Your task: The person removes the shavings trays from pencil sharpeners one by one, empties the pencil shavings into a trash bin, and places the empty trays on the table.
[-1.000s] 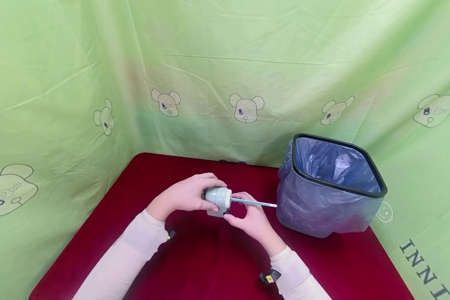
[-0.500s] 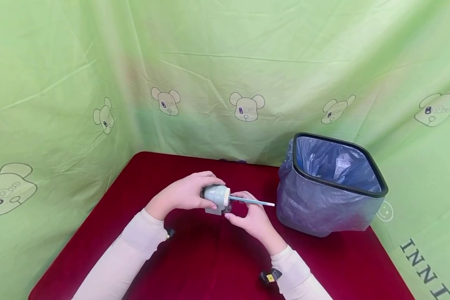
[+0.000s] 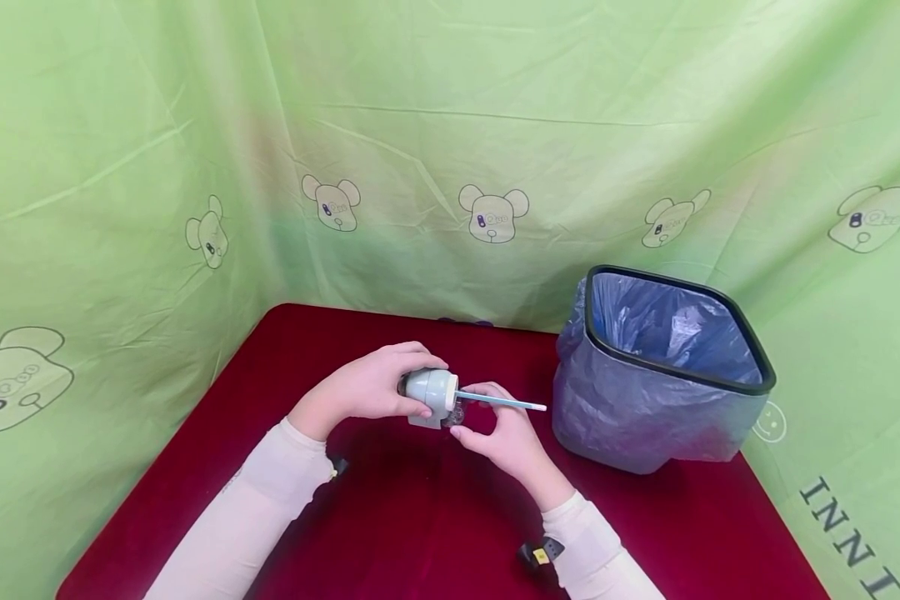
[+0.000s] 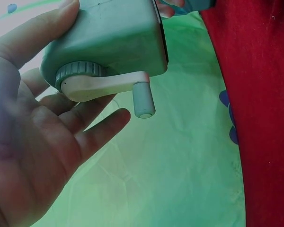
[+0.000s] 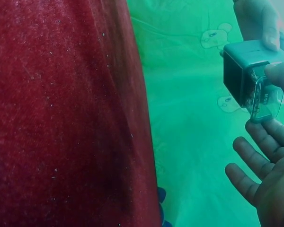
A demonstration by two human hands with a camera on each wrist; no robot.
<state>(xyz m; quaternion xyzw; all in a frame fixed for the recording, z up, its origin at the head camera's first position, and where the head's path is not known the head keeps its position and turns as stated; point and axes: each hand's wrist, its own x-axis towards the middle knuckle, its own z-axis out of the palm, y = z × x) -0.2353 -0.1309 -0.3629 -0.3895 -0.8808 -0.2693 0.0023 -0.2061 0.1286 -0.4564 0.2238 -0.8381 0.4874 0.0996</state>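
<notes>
The sharpener (image 3: 431, 397), left of the bin (image 3: 663, 371), is gripped by the left hand (image 3: 371, 387) and should be kept steady while the pencil (image 3: 502, 403), pinched by the right hand (image 3: 498, 433), is fed in straight.

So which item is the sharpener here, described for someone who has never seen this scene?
Start at the red table with the lined bin on its right side. Just left of the bin, above the table's middle, the left hand grips a pale grey-green sharpener. It is the only boxy thing there, with a white crank on its back and a thin blue pencil sticking out towards the bin.
</notes>
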